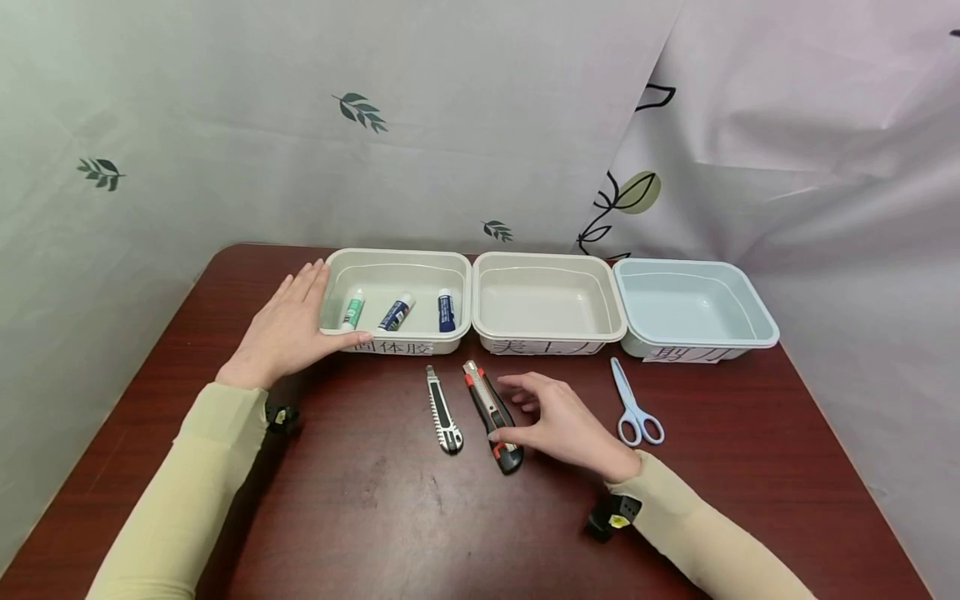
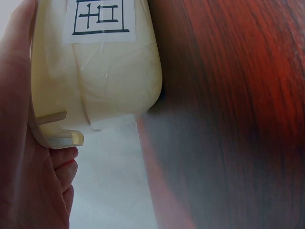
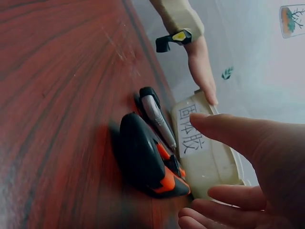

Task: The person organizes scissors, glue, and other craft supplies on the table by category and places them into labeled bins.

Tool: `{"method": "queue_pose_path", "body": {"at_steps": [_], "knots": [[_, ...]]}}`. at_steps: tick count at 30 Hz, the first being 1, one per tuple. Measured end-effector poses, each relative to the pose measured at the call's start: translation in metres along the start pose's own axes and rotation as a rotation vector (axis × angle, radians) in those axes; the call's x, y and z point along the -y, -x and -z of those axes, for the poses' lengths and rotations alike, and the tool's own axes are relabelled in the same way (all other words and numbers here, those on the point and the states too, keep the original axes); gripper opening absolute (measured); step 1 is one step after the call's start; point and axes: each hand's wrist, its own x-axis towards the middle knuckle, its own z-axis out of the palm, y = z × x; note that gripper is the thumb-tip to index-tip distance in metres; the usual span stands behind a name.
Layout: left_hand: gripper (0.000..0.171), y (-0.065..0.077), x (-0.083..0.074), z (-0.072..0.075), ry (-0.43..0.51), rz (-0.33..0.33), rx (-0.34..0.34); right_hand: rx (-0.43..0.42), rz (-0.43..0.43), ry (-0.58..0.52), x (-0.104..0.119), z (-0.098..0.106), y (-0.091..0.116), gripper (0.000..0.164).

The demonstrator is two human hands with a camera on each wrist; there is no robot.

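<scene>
Pale cloth backdrop [image 1: 480, 125]: leaf-printed, filling the upper part of the frame.
Bench [image 1: 360, 525]: dark reddish wood, across the lower part.
Row across the centre: cream left bin [image 1: 420, 338], cream middle bin [image 1: 551, 337], light-blue bin [image 1: 697, 343] at right; each has a paper label in Chinese characters.
Left hand [image 1: 288, 325]: left of centre, fingers extended along the left bin's side, thumb on its front rim; not clenched.
Right hand [image 1: 558, 417]: just right of centre, grasping nothing, thumb and fingers apart beside the larger cutter; whether the thumb touches it, I cannot tell.
Larger cutter [image 1: 487, 404]: red and black, flat at centre, below the middle bin.
Scissors [image 1: 628, 400]: light blue, below the light-blue bin.
Slim cutter [image 1: 442, 410]: silver and black, just left of the larger cutter.
Glue sticks [image 1: 396, 312]: three, inside the left bin.
Step in hand: apparently reaching for the larger cutter.
Next move: seems to call for closing thumb and fingers around its handle, clear of the blade end.
</scene>
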Motion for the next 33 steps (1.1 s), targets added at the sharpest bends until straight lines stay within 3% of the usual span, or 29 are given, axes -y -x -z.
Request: {"method": "queue_pose_path", "body": {"at_steps": [19, 33], "knots": [[0.124, 0.002, 0.0, -0.001, 0.013, 0.011, 0.01, -0.046, 0.06, 0.136, 0.003, -0.019, -0.005, 0.086], [0.124, 0.002, 0.001, -0.001, 0.013, 0.01, -0.001, -0.066, 0.055, 0.197, -0.002, -0.011, -0.005, 0.073]]}}
